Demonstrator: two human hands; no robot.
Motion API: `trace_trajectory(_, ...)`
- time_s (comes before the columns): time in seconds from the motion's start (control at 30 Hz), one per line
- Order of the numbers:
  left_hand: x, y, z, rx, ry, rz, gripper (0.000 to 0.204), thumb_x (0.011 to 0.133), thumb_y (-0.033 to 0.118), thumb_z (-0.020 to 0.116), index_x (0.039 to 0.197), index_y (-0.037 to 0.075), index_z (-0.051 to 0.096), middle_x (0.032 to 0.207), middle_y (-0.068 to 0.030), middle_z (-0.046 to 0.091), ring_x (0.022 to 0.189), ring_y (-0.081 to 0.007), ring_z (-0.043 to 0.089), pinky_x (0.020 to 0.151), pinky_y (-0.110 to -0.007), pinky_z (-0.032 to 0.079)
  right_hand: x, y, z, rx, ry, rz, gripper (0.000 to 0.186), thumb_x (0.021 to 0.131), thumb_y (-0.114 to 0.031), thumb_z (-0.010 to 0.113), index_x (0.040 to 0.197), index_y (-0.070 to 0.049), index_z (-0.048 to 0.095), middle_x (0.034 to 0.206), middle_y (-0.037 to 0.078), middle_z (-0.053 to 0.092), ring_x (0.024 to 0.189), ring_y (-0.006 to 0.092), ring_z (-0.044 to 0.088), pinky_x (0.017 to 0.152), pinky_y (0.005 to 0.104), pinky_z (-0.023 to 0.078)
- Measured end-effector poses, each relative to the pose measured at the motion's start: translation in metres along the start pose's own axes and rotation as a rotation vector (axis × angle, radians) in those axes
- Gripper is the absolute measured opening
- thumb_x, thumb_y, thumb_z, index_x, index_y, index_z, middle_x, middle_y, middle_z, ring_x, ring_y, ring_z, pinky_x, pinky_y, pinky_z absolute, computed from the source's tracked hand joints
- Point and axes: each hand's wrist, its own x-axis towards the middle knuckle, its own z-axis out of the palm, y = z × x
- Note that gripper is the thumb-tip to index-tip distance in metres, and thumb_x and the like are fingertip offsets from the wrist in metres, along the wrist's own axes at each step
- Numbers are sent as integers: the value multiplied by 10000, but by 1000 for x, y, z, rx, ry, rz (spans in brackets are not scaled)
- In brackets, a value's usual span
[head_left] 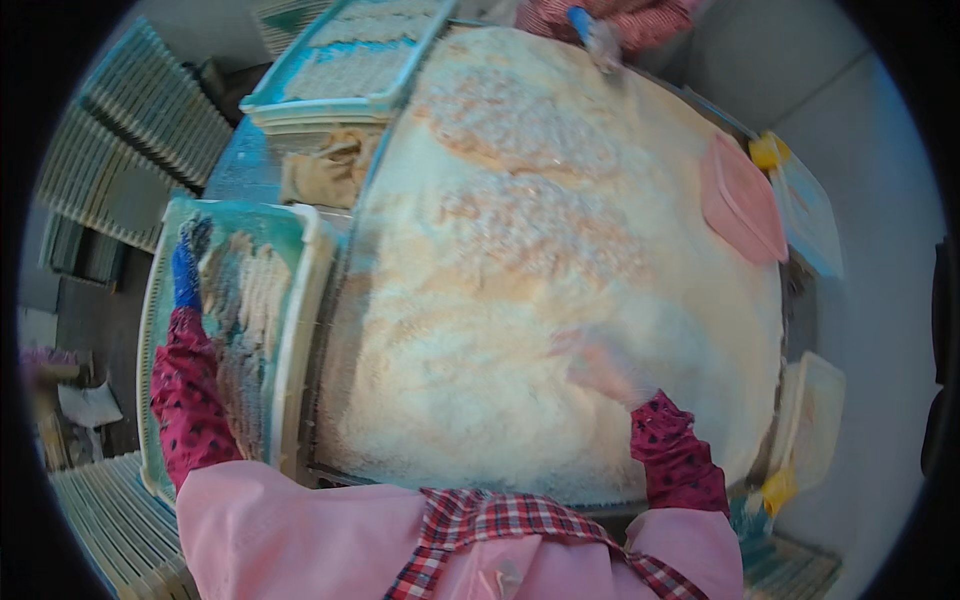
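Observation:
My left hand (192, 248), in a blue glove dusted with powder, reaches into a teal-lined tray (309, 290) at the left. It is beside a layer of pale, coated strips or pieces (248, 290); its fingers are too unclear to make out. Over the near part of a broad bed of white powder (470, 390) is my right hand (603, 368), pale and smeared by motion. Whether it holds anything does not show. Farther back on the powder lie two patches of small, glistening pinkish pieces (540, 225).
Another filled tray (330, 105) tops a stack at the back left, near a tan cloth (330, 170). A pink basin (742, 198) sits on the right edge. Across the table, a co-worker's gloved hand (602, 45) touches the powder. Stacked trays (130, 140) stand far left.

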Motion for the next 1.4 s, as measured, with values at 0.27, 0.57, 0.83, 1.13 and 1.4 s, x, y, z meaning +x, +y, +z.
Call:
trace_trajectory(0.27, -5, -20, -49, 681, -28, 114, 498, 862, 168, 567, 1307, 10, 409, 1309, -113, 446, 1184, -214, 430, 994, -312, 336, -39, -31, 66, 3, 114, 342, 707, 626, -214, 737, 1244, -30, 446, 1276, 151, 446, 1197, 320, 384, 1002, 396, 327)
trace_trajectory(0.57, -36, 8, -55, 582, 15, -6, 529, 752, -9, 582, 1265, -8, 452, 1266, -126, 500, 1196, -222, 447, 1012, -313, 319, 1, 24, 61, -30, 542, 401, 405, 704, -98, 652, 1089, -39, 540, 1055, 149, 562, 1013, 316, 514, 889, 395, 404)
trace_trajectory(0.83, -33, 19, -30, 210, -188, -82, 537, 752, -58, 503, 1282, 3, 437, 1286, -108, 483, 1196, -215, 441, 1011, -313, 321, 4, 14, 51, -90, 615, 413, 319, 726, 11, 555, 1042, -36, 563, 992, 142, 574, 930, 280, 553, 814, 350, 446)
trace_trajectory(1.13, -36, 38, -58, 472, -374, -178, 568, 749, -102, 515, 1298, 15, 427, 1307, -76, 470, 1209, -196, 427, 1016, -315, 307, -75, 60, 50, 323, 843, 734, 394, 769, 28, 480, 1150, -46, 548, 977, 115, 615, 952, 222, 574, 822, 295, 450)
trace_trajectory(1.4, -92, 51, 85, 418, -199, 346, 400, 884, 1, 477, 1281, -5, 431, 1298, -111, 473, 1196, -193, 441, 1004, -288, 312, -65, -76, 108, 120, 286, 284, 547, 717, -245, 639, 1192, -34, 470, 1188, 174, 483, 1107, 347, 432, 947, 435, 329)
